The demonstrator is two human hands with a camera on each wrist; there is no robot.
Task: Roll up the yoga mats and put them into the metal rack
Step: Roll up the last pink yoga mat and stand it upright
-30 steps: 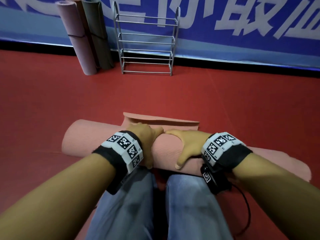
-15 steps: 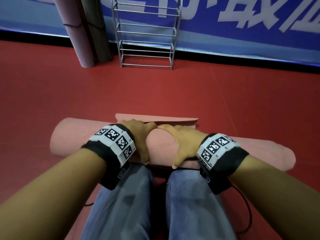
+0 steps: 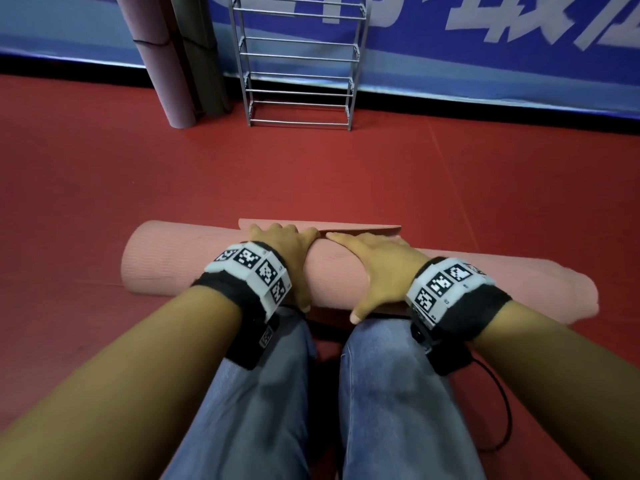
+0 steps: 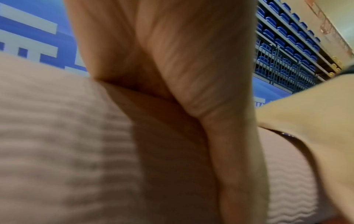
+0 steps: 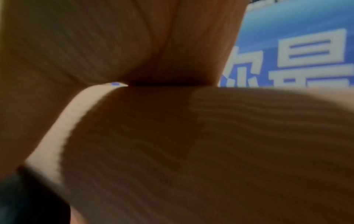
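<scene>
A pink yoga mat (image 3: pixel 180 261), almost wholly rolled, lies across the red floor in front of my knees. A short flat strip of the mat's end (image 3: pixel 363 229) still shows beyond the roll. My left hand (image 3: pixel 287 251) and right hand (image 3: pixel 377 265) sit side by side on the middle of the roll, fingers curled over its far side and thumbs down the near side. The wrist views show the ribbed mat (image 4: pixel 57 136) (image 5: pixel 249 136) pressed under each palm. The metal rack (image 3: pixel 299 64) stands against the wall straight ahead, with nothing on its rails.
Two rolled mats lean upright left of the rack, one pale pink (image 3: pixel 162 64) and one dark olive (image 3: pixel 204 64). A blue banner (image 3: pixel 485 57) runs along the wall. My knees in jeans (image 3: pixel 381 393) are just behind the roll. A black cable (image 3: pixel 502 410) trails from my right wrist.
Both hands have pushed the roll forward, so the flat strip beyond it has grown shorter. The rack and the leaning mats appear nearer and higher in the head view.
</scene>
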